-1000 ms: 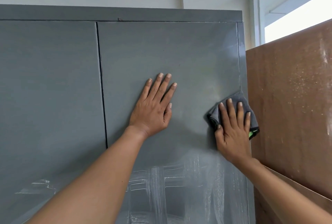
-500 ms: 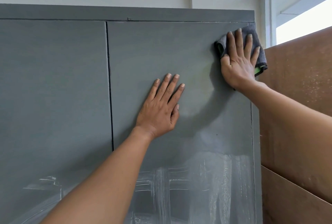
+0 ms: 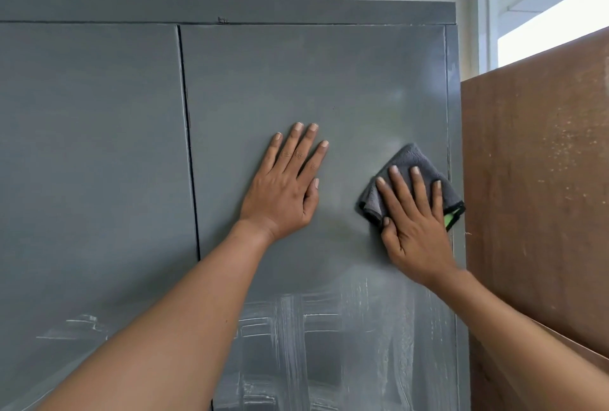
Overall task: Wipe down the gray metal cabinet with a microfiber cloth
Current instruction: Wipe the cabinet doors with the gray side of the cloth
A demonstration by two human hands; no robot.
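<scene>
Gray metal two-door cabinet point(image 3: 99, 147), doors closed, lower right door streaked white. Folded gray microfiber cloth point(image 3: 408, 163), black-edged, flat against right door near its right edge.

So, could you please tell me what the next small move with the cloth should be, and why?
Probably slide the right hand and its folded gray microfiber cloth straight down the right door of the gray metal cabinet. Whitish streaks cover the panel just below the cloth, while the area above looks cleaner. The left hand, pressed flat on the door, can stay put as a brace.

The gray metal cabinet point(image 3: 313, 87) looks matt and streaked (whitish smears low down), the microfiber cloth point(image 3: 412, 160) plush.
</scene>
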